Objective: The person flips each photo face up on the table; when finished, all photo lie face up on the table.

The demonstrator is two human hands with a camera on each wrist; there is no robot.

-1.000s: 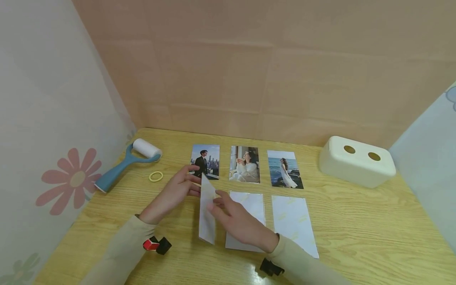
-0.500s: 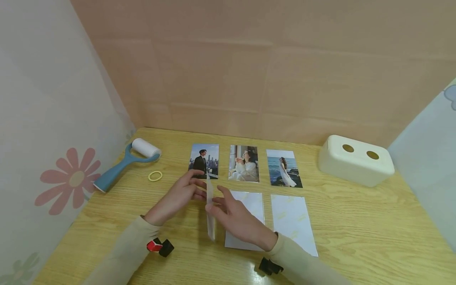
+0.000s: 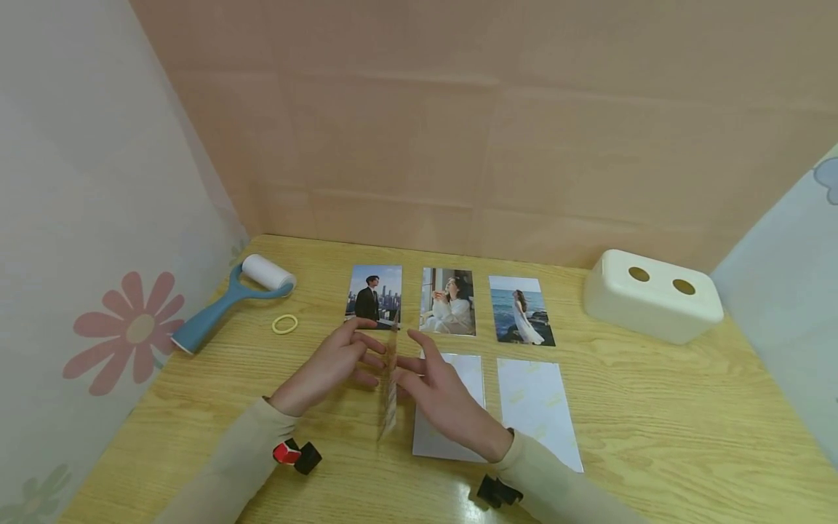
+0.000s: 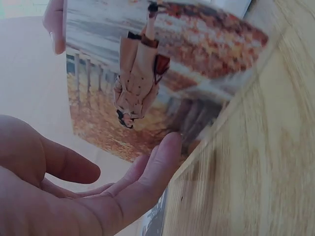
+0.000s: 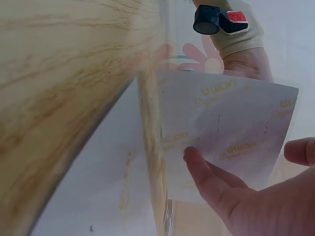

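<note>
Right wrist view, centre: you've got "LUCKY" in yellow, repeated on the white back of the upright photo print (image 5: 224,120). Script line under it starts "Dig", rest too blurred. Lower left: yellow lettering on the flat white sheet (image 5: 110,177), unreadable to you. Upper right: red tag (image 5: 236,16), characters unclear. Head view, right of centre: yellow marks on another white sheet (image 3: 540,407), too faint.

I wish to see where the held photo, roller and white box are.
Held photo (image 4: 138,73): left wrist view, printed coat.
Roller (image 3: 225,300): head view, blue handle.
White box (image 3: 644,309): head view, front wall.
</note>
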